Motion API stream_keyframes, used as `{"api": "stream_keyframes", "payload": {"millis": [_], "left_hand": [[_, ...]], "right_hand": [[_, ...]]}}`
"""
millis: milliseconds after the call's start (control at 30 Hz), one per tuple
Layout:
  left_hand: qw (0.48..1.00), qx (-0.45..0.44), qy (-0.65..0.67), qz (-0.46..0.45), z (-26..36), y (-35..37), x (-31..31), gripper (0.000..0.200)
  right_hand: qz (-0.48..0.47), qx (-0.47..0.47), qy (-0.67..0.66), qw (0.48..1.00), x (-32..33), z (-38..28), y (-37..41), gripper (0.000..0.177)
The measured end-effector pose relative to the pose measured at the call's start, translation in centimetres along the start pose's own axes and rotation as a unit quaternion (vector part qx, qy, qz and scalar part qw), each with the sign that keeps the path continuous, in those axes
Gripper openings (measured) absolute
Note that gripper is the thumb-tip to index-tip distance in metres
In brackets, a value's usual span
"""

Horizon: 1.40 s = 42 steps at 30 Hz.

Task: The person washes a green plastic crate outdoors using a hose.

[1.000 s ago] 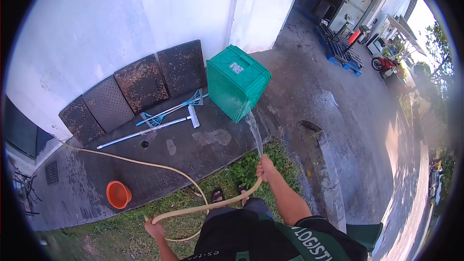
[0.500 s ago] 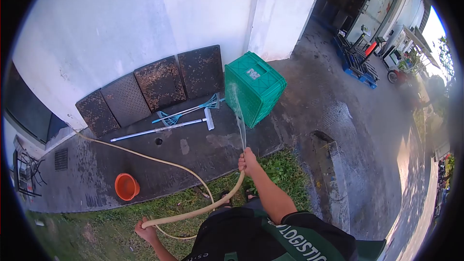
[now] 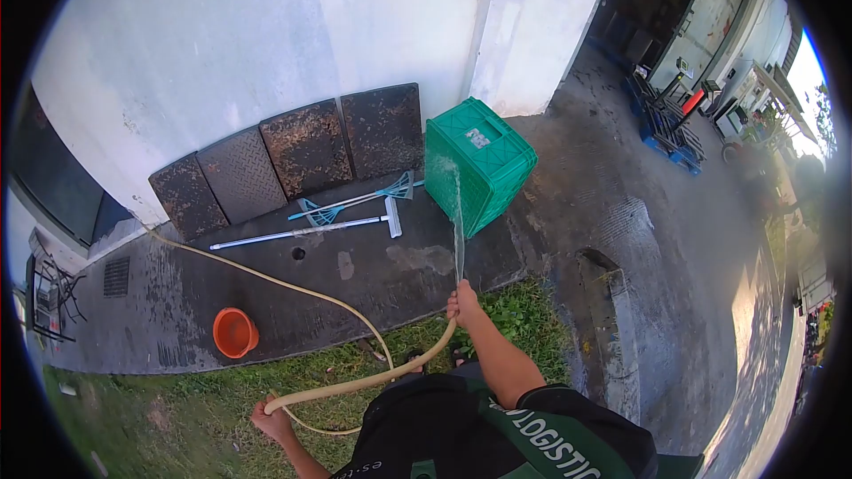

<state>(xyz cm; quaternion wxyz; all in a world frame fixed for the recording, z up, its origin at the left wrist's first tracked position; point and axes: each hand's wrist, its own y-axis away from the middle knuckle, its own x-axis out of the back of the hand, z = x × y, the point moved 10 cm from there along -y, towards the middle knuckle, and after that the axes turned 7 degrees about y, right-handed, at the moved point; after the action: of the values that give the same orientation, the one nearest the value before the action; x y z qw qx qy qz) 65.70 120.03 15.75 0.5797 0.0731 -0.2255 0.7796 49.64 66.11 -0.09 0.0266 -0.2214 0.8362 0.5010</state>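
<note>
As water point(image 3: 459, 222) strikes, green crate point(image 3: 501, 182), boxy (pale-labelled)

We see the water jet point(image 3: 460, 244) climb the green crate point(image 3: 461, 184).
A second ago we see it meet the crate's bottom corner; now it strikes high on the side face, splashing there, and we find the right hand point(image 3: 462, 302) farther left relative to the crate. Our view has shifted too, and the dark shirt point(image 3: 417, 417) now hides more of the sandals point(image 3: 458, 357).
</note>
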Motion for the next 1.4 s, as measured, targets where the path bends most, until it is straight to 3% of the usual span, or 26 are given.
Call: {"api": "stream_keyframes", "payload": {"millis": [167, 500, 600, 700, 767, 867, 1033, 1167, 1233, 1400], "left_hand": [[0.999, -0.027, -0.018, 0.022, 1.6, 0.3, -0.2, 0.046], [0.994, -0.093, -0.055, 0.009, 4.3, 0.6, -1.0, 0.046], [0.995, -0.083, -0.050, 0.008, 6.0, 0.9, -1.6, 0.045], [0.998, -0.061, -0.028, -0.006, 5.7, 0.6, -2.1, 0.045], [0.998, -0.061, -0.024, -0.015, 5.1, 0.9, -2.3, 0.045], [0.999, -0.037, -0.016, -0.018, 3.9, 0.6, -2.5, 0.044], [0.994, -0.078, -0.060, -0.047, 5.1, 0.3, -3.8, 0.044], [0.994, -0.059, -0.071, -0.055, 2.3, 0.2, -4.0, 0.044], [0.989, -0.106, -0.086, -0.054, 1.5, 0.4, -4.2, 0.044], [0.990, -0.071, -0.075, -0.092, -1.5, 0.7, -5.7, 0.044]], "right_hand": [[0.085, -0.074, 0.016, 0.994, 4.2, 3.0, 0.0, 0.037], [0.023, -0.022, 0.068, 0.997, 2.5, 2.2, 0.2, 0.039], [0.047, -0.068, 0.124, 0.989, 4.1, 3.3, -0.1, 0.038], [0.044, -0.072, 0.119, 0.989, 4.2, 3.2, 0.0, 0.039], [0.031, -0.008, 0.092, 0.995, 3.9, 1.6, 0.2, 0.039], [0.021, 0.005, 0.087, 0.996, 3.9, 0.8, 0.3, 0.040], [0.060, -0.019, 0.090, 0.994, 6.5, 2.1, 0.5, 0.040], [0.113, -0.023, 0.077, 0.990, 8.0, 2.4, 1.3, 0.040], [0.116, -0.021, 0.090, 0.989, 8.5, 2.5, 1.4, 0.040], [0.121, -0.019, 0.148, 0.981, 9.6, 3.5, 1.0, 0.041]]}}
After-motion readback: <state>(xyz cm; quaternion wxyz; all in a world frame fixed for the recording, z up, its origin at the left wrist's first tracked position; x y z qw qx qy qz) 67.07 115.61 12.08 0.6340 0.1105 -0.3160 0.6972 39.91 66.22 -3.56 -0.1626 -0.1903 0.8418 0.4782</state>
